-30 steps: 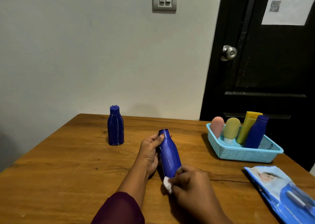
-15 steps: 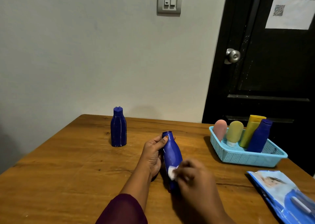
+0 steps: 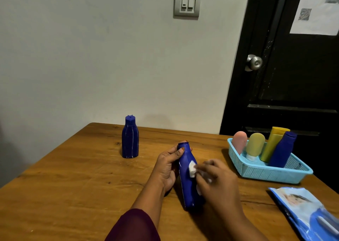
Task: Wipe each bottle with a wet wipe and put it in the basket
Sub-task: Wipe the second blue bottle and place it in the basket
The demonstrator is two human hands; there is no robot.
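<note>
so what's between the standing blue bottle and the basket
In the head view, the second blue bottle is between them, gripped by the left hand while the right hand holds a wet wipe against it.

Blue bottle (image 3: 186, 185) tilted, wipe (image 3: 192, 169) on it; dark-blue bottle (image 3: 129, 139) upright; basket (image 3: 266, 173) holds four

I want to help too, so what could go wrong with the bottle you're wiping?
The bottle might slip, since only the left hand grips it near the neck while the right hand rubs with the wet wipe. The basket already holds four leaning bottles, so squeezing another in could tip them.
</note>
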